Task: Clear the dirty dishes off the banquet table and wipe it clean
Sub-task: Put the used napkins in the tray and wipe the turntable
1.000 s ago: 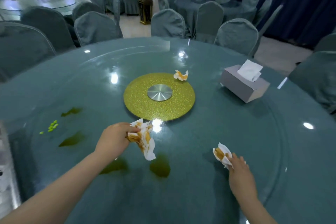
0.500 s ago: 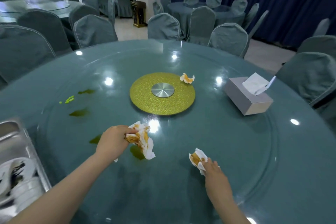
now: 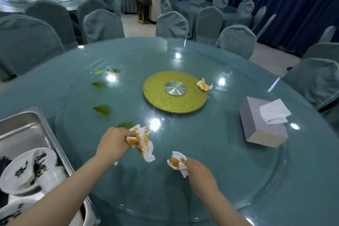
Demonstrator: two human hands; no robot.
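Fingers of our left hand (image 3: 113, 145) curl tight round a crumpled wad of stained tissue (image 3: 142, 141), its loose tail hanging down onto the glass; our right hand (image 3: 200, 172) pinches a smaller soiled tissue (image 3: 177, 161) between thumb and fingertips, low over the table near its near edge; both wads are, we judge, feather-light, soft and damp with orange sauce, so they will crush to nothing and may smear or drip if dragged; best bunched from the middle, as we have them, with the stained side folded in. Just beyond the left wad lies one of several green spills (image 3: 102, 109), strung out toward the left edge of the glass top (image 3: 238, 180), with a few green bits (image 3: 97, 72) at the far end; these look wet and slick, and the tissue may be too soaked to lift them cleanly. A third used tissue (image 3: 204, 84) rests against the far right rim of the gold turntable (image 3: 165, 104) at the table's centre; a grey tissue box (image 3: 260, 124) stands toward the right edge; a steel tray (image 3: 27, 130) of dirty white dishes (image 3: 27, 167) sits off the near left edge.
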